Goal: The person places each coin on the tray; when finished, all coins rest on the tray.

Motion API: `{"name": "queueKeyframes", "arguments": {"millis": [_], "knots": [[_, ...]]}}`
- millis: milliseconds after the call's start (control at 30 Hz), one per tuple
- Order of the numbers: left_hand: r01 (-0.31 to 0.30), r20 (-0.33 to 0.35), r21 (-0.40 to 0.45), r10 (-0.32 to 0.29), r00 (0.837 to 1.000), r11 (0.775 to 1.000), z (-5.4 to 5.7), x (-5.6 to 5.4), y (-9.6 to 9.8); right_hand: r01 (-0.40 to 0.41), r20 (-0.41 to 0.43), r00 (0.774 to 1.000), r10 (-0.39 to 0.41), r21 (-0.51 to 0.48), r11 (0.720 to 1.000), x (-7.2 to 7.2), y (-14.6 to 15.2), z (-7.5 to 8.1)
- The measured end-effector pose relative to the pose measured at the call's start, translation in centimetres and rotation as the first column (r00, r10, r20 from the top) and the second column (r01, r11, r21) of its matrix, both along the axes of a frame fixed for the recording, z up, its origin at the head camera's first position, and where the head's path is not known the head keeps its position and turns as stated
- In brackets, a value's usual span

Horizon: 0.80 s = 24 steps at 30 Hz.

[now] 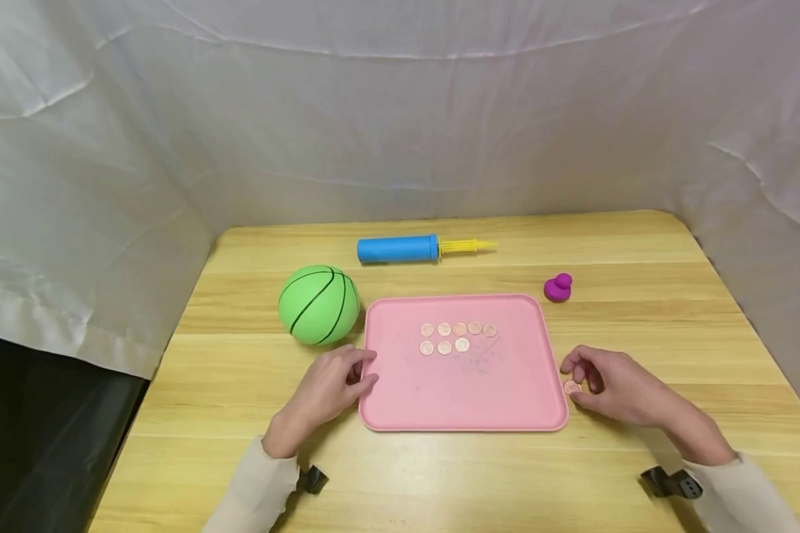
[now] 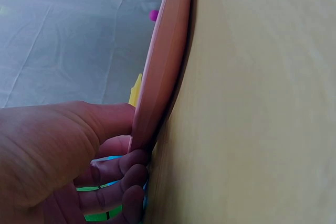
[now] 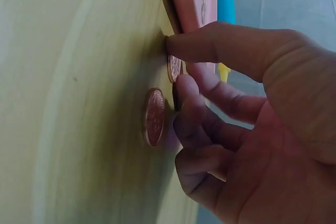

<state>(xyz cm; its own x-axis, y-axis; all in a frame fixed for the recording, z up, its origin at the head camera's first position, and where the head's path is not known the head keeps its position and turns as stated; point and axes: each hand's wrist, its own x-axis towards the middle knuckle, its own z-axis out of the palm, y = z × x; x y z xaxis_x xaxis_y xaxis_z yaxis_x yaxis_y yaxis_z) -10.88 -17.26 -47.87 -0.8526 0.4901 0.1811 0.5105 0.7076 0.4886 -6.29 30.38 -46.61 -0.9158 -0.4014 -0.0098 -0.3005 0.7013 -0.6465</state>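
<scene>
A pink tray (image 1: 467, 414) lies on the table, with copper-coloured coins (image 1: 444, 347) in two rows on it, several in the upper row and three in the lower. My left hand (image 1: 330, 385) grips the tray's left edge, thumb on the rim and fingers curled against the side in the left wrist view. Just outside the right edge, my right hand (image 1: 616, 385) pinches a coin (image 3: 174, 67) between thumb and fingertips, low over the table. Another coin (image 3: 155, 117) lies on the wood below that hand; the head view hides it.
Left of the tray sits a green ball (image 1: 318, 305) with black lines. Behind the tray lies a blue hand pump (image 1: 398, 249) with a yellow nozzle. A small purple knobbed piece (image 1: 558, 288) stands beyond the tray's right back corner. Grey-white cloth (image 1: 400, 133) surrounds the table's back and sides.
</scene>
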Motion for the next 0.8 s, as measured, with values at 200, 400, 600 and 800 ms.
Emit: {"name": "queueKeyframes", "arguments": {"millis": [200,400,600,800], "knots": [[0.008,-0.006,0.004,-0.008,1.000,1.000,0.1,-0.1,0.1,0.034,0.027,0.999,-0.035,0.034,0.999,0.2,-0.7,0.2],[0.004,0.006,0.007,-0.004,1.000,1.000,0.1,-0.1,0.1,0.053,0.000,0.999,-0.053,0.046,0.998,0.1,-1.0,0.5],[-0.007,0.022,0.013,0.006,1.000,1.000,0.0,0.0,0.0,0.008,0.003,1.000,-0.009,0.095,0.995,-0.4,-1.3,1.0],[-0.002,0.018,0.012,0.001,1.000,1.000,-0.1,0.1,0.0,-0.008,-0.032,0.999,0.011,0.091,0.996,-0.1,-1.5,0.8]]}}
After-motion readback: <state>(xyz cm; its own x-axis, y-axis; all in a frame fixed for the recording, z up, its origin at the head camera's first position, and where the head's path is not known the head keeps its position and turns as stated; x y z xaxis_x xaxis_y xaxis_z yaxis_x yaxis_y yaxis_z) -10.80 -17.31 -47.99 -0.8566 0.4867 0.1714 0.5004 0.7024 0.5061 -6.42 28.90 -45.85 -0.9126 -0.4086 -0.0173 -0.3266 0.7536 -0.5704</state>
